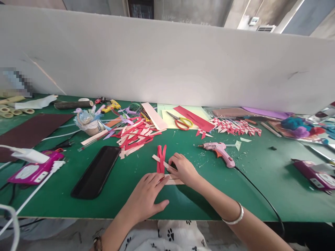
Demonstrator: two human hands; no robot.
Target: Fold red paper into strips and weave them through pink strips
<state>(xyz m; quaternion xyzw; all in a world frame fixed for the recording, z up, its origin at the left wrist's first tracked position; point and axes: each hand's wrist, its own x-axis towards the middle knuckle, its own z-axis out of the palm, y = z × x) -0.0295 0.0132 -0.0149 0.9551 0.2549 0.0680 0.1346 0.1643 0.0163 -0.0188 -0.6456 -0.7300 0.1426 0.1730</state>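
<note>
Two red paper strips (158, 164) stand away from me on the green table (235, 198), crossing near their far ends. Between the fingers of my right hand (184, 169) is a pale pink paper strip (157, 159), laid slantwise over the red ones. My left hand (146, 197) lies flat, fingers stretched and thumb apart, its fingertips pressing the near ends of the red strips. Other pale strips (175, 181) run crosswise beneath both hands; the fingers hide where they meet the red ones.
A pink glue gun (221, 151) lies to the right, a black phone (96, 172) to the left. Behind are a pile of strips (136, 136), scissors (183, 122) on yellow paper and woven red-and-white pieces (235, 126). Purple power strips (36, 169) sit at the sides.
</note>
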